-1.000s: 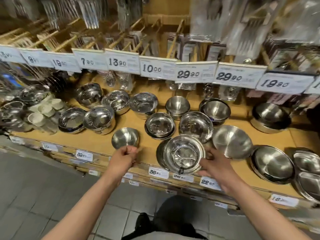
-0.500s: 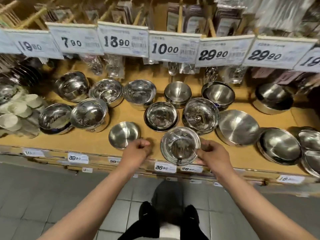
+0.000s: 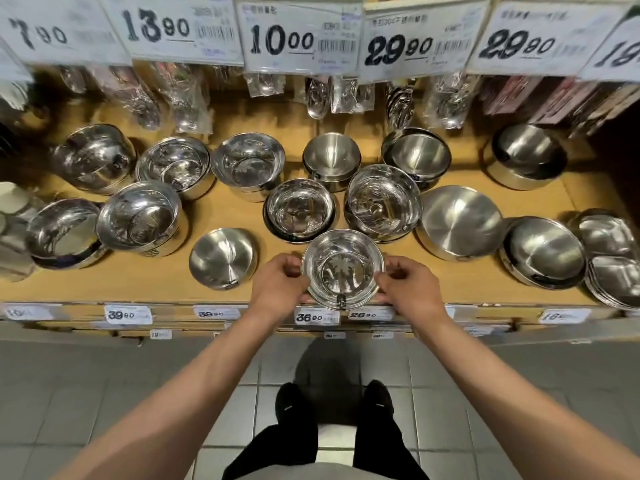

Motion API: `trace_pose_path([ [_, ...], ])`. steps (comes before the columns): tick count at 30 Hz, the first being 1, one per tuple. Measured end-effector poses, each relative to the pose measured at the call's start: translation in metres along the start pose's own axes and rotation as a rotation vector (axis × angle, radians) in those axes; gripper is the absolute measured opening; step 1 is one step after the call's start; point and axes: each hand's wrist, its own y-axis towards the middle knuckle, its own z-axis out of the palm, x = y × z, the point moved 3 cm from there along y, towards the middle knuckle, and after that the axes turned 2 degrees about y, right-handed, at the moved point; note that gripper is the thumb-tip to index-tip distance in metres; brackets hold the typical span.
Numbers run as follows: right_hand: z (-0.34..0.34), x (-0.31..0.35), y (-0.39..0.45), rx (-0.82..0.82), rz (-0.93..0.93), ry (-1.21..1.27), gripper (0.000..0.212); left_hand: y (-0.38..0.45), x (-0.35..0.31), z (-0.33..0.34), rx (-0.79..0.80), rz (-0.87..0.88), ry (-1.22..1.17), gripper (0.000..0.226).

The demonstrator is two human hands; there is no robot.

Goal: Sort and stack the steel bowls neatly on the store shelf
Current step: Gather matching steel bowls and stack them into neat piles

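A shiny steel bowl [image 3: 343, 268] stands at the front edge of the wooden shelf [image 3: 221, 209]. My left hand [image 3: 278, 285] grips its left rim and my right hand [image 3: 410, 289] grips its right rim, fingers curled on both. Just left of it lies a small matt bowl [image 3: 223, 258]. Behind it stand a polished bowl stack [image 3: 299, 207] and a taller stack [image 3: 382, 200]. To the right sits a wide matt bowl [image 3: 460, 221]. Several more bowls fill the back row and the left side.
Price cards [image 3: 299, 36] hang from the rail above, with bagged cutlery [image 3: 329, 95] below them. Divided steel trays [image 3: 613, 258] lie at the far right. Small price tags [image 3: 313, 317] line the shelf's front lip. Grey floor tiles and my shoes [image 3: 334, 401] are below.
The view has come closer to the shelf. My left hand moved right from beside the small matt bowl onto the shiny bowl's left rim. That bowl now stands flat between both hands.
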Motion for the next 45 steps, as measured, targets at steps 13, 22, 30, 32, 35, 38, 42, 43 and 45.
trace_pose_path([
  [13, 0.002, 0.008, 0.001, 0.020, -0.096, -0.085, 0.026, 0.002, 0.002, 0.001, 0.015, 0.032, -0.044, 0.032],
  [22, 0.002, 0.007, 0.001, 0.036, -0.130, -0.096, 0.022, 0.004, 0.006, 0.001, -0.008, 0.056, -0.016, 0.026],
  [30, 0.000, 0.003, 0.002, 0.049, -0.156, -0.107, 0.020, 0.003, 0.004, 0.000, -0.017, 0.058, 0.020, 0.023],
  [32, 0.000, 0.002, 0.002, 0.061, -0.155, -0.108, 0.019, 0.003, 0.003, -0.001, -0.022, 0.072, 0.046, 0.023],
  [35, -0.001, 0.003, 0.002, 0.087, -0.170, -0.105, 0.019, -0.001, 0.000, 0.000, -0.028, 0.072, 0.062, 0.021],
  [38, -0.001, 0.004, -0.001, 0.085, -0.197, -0.136, 0.025, -0.005, -0.004, -0.001, -0.050, 0.078, 0.097, 0.019],
  [42, 0.001, 0.003, -0.002, 0.120, -0.205, -0.112, 0.028, -0.007, -0.009, 0.000, -0.077, 0.083, 0.144, 0.021],
  [43, 0.001, 0.003, -0.002, 0.129, -0.196, -0.110, 0.030, -0.008, -0.010, 0.000, -0.086, 0.084, 0.154, 0.021],
  [45, 0.000, 0.003, 0.000, 0.123, -0.213, -0.171, 0.032, -0.010, -0.013, 0.001, -0.100, 0.090, 0.169, 0.020],
])
